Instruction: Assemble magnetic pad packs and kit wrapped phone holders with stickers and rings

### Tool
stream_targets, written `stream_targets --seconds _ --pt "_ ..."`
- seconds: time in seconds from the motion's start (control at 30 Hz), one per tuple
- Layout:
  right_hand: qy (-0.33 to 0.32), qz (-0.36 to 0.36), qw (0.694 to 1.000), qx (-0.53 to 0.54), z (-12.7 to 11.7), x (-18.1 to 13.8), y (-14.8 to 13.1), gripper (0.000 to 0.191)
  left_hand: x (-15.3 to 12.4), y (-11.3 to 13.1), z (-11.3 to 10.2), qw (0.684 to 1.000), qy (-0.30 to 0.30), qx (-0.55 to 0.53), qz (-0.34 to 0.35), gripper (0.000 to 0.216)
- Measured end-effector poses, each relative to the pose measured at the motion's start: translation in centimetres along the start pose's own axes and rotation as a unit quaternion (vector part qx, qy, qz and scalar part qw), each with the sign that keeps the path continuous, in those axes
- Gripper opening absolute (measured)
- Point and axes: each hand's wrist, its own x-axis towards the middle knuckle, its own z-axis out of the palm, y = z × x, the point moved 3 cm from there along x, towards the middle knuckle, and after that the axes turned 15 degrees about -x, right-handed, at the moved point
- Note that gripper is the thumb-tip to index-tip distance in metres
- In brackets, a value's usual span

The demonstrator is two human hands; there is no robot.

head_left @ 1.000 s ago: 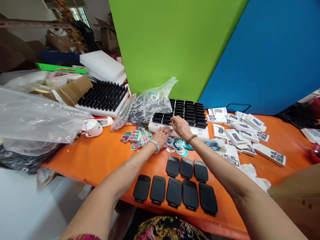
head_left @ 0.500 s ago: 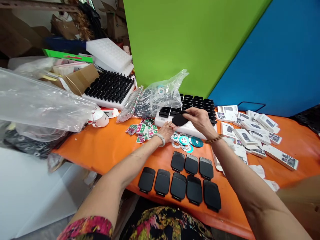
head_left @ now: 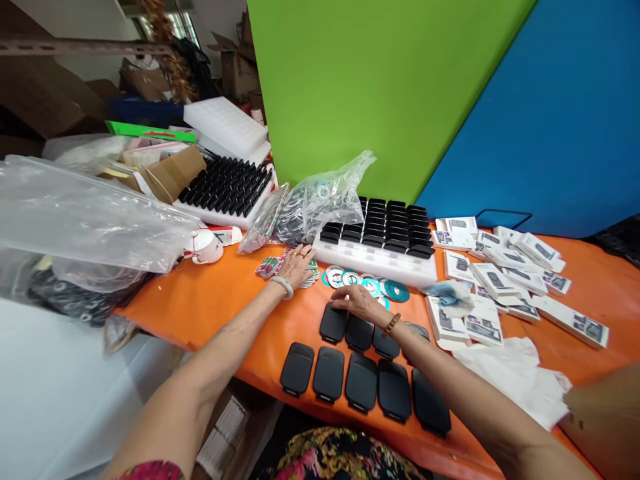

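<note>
My right hand (head_left: 361,305) lies palm down over the back row of flat black devices (head_left: 334,323) on the orange table (head_left: 210,300), fingers stretched, touching the leftmost one. My left hand (head_left: 296,265) rests flat on a pile of green and red stickers (head_left: 268,267). A front row of several black devices (head_left: 361,383) lies near the table edge. Round blue and white stickers (head_left: 370,287) sit between my hands. Behind them stands a white foam tray (head_left: 380,265) holding rows of black devices.
A clear plastic bag (head_left: 320,200) lies behind the stickers. Another foam tray of black devices (head_left: 225,190) stands at back left beside a cardboard box (head_left: 173,172). Small white boxes (head_left: 500,277) are scattered at right. A large plastic bag (head_left: 85,220) covers the left.
My right hand took a black device out of the foam tray and brought it down to the left end of the back row. My left hand shifted left onto the green stickers.
</note>
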Motion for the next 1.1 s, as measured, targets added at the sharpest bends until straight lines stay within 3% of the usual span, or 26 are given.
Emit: stream_targets --seconds 0.13,0.2,0.3,0.43,0.53,0.7,0.77,0.83,0.9,1.0,1.1 --pt "0.165 0.007 0.969 -0.182 -4.5 2.5 -0.6 0.017 0.1 -0.8 0.7 1.000 -0.001 -0.012 0.004 0.061" --pt "0.213 0.033 0.952 -0.219 -6.5 4.6 -0.7 0.022 0.3 -0.7 0.8 1.000 0.007 -0.008 0.007 0.060" --pt "0.223 0.039 0.941 -0.250 -7.8 8.2 -0.9 0.023 0.6 -0.3 0.4 1.000 -0.003 0.007 0.004 0.057" --pt "0.198 0.026 0.944 -0.264 -7.5 11.5 -1.6 0.016 0.8 0.3 0.0 0.999 -0.040 0.017 -0.007 0.057" --pt "0.205 0.028 0.943 -0.262 -7.9 11.5 -2.3 0.017 0.8 0.3 0.2 0.998 -0.052 0.015 -0.021 0.059" --pt "0.320 -0.009 0.938 -0.136 -9.8 7.3 -3.1 0.026 0.8 0.2 0.4 0.998 -0.057 0.002 -0.034 0.060" --pt "0.270 -0.031 0.962 -0.035 -8.6 5.6 -2.8 0.022 0.7 0.1 0.1 0.998 -0.053 -0.005 -0.030 0.057" --pt "0.156 -0.022 0.987 0.037 -5.8 4.5 -2.3 0.018 0.1 0.0 -0.3 0.999 -0.029 -0.020 -0.024 0.051" --pt "0.087 -0.012 0.994 0.059 -2.6 3.6 -2.0 0.018 -1.1 -0.2 -0.7 0.998 0.013 -0.053 -0.018 0.045" --pt "0.052 -0.019 0.997 0.052 1.3 3.0 -2.2 0.017 -4.1 -0.5 -0.9 0.990 0.070 -0.123 -0.017 0.041" --pt "0.031 -0.030 0.998 0.034 3.2 2.6 -2.9 0.013 -7.9 -0.6 -0.3 0.976 0.093 -0.192 -0.052 0.040"
